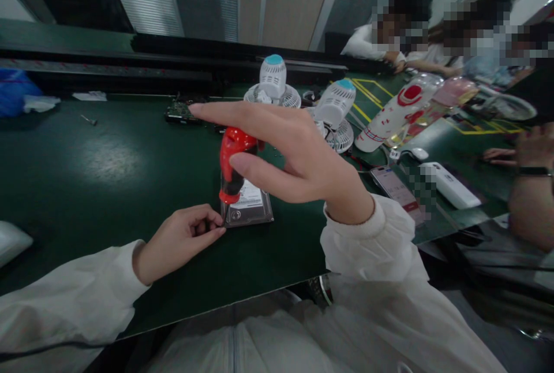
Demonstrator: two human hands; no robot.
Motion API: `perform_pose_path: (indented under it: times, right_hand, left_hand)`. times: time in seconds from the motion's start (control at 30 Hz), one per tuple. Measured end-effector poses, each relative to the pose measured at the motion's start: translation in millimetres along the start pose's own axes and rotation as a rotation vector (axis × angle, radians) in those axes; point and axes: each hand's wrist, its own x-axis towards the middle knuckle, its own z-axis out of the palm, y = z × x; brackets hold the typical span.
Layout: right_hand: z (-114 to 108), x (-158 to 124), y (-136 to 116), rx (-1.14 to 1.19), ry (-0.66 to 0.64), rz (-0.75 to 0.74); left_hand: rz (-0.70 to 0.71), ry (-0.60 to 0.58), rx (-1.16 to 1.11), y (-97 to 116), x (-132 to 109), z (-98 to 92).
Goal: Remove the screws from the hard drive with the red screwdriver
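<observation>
A hard drive (251,216) with a white label lies flat on the green table, partly hidden by the tool above it. My right hand (298,156) has its thumb against the red and black handle of a screwdriver (231,174), index finger stretched out over the top. The screwdriver stands nearly upright, its thin shaft reaching down to the drive's near left corner. At that corner, the thumb and index finger of my left hand (184,240) are pinched beside the tip, other fingers curled. Whatever sits between them is too small to make out.
Behind the drive are a green circuit board (184,110) and two white fans (272,81). On the right lie a phone (400,194), a white power bank (450,185) and a white patterned bottle (389,116). A loose screw (89,120) rests at left. Other people sit at right.
</observation>
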Motion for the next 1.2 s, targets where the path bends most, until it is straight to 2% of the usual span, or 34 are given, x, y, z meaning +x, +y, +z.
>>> perform_pose_path:
  times: [0.07,0.23,0.4,0.57,0.77,0.93,1.07,1.2]
  right_hand:
    - [-0.8,-0.4,-0.5,0.017,0.002,-0.022]
    - [-0.8,-2.4,0.7,-0.047,0.076,0.113]
    - [-1.1,-1.5,3.8,0.039,0.085,0.045]
    - [-1.6,-0.3,1.9,-0.065,0.129,0.093]
    - [-4.8,0.2,0.5,-0.043,0.029,0.037]
    - [-4.9,0.8,-0.9,-0.143,0.06,0.112]
    - [-8.4,0.6,-1.2,-0.077,0.009,0.078]
    - [-7.2,-0.5,1.8,-0.057,0.072,0.068]
  left_hand:
    - [-0.001,0.002,0.011,0.1,0.2,-0.1]
    - [0.008,0.004,0.016,-1.5,1.2,0.3]
    - [0.004,0.011,0.022,0.0,1.5,0.3]
    - [-0.001,0.01,0.002,0.3,1.9,0.4]
    - [-0.002,0.013,0.023,-0.7,1.2,0.0]
    - [0.009,0.009,0.037,1.0,1.7,0.0]
    - [0.017,0.021,0.046,1.6,1.3,-0.1]
    - [0.019,0.02,0.044,0.8,1.1,-0.2]
